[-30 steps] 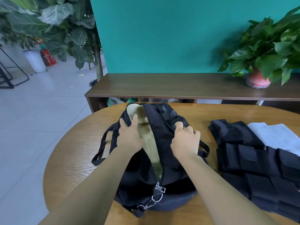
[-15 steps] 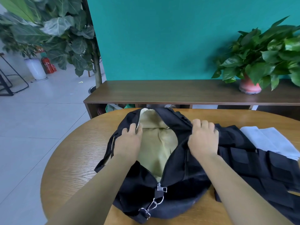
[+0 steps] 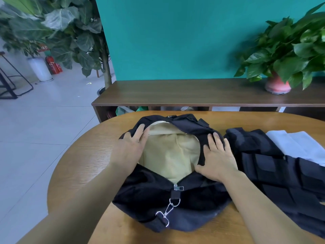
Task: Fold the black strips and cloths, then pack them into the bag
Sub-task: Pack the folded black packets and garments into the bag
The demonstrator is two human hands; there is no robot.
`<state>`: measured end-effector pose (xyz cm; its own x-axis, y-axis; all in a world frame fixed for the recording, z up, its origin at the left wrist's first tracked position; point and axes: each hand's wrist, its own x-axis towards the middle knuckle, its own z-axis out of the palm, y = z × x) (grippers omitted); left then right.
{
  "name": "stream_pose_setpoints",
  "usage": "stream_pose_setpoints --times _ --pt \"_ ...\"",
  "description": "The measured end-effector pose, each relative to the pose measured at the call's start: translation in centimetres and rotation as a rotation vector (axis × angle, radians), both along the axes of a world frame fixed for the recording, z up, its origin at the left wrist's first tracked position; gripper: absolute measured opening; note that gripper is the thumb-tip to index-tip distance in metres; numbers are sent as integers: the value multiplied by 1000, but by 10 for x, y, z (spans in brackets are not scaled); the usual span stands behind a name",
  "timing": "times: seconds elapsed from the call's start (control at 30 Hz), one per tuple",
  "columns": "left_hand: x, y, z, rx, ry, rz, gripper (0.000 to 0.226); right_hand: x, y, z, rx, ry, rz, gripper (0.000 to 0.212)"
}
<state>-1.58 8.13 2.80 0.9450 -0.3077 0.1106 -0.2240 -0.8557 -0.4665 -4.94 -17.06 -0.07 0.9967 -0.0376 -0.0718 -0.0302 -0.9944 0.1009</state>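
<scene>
A black bag (image 3: 151, 194) with a beige lining (image 3: 168, 155) lies on the round wooden table (image 3: 88, 155), its zip mouth spread wide. My left hand (image 3: 131, 147) presses flat on the left rim of the mouth. My right hand (image 3: 217, 158) presses with straight, spread fingers on the right flap, its thumb at the flap's edge. A pile of black strips and cloths (image 3: 281, 175) lies just right of the bag, touching it. Nothing but lining shows inside the bag.
Folded white cloths (image 3: 299, 145) lie at the table's far right behind the black pile. A metal clip and zip pull (image 3: 168, 208) hang at the bag's near end. A low wooden bench (image 3: 193, 92) with a potted plant (image 3: 281, 67) stands beyond the table.
Both hands have drawn the bag's mouth apart, from a narrow slit to a wide opening. My right hand has pushed the right flap against the black pile.
</scene>
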Motion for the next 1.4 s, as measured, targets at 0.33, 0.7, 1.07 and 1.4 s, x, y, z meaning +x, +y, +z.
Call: stream_pose_setpoints --times 0.33,0.7,1.07,1.4 --pt "14 5 -7 -748 45 295 90 -9 24 13 -92 15 80 74" --pt "24 -9 -12 -330 60 170 100 28 30 7 -163 -83 151 86" --pt "17 -16 -2 -399 70 39 67 41 62 7 13 83 175 87" --pt "22 -21 8 -266 28 70 78 51 89 -16 158 524 166 79"
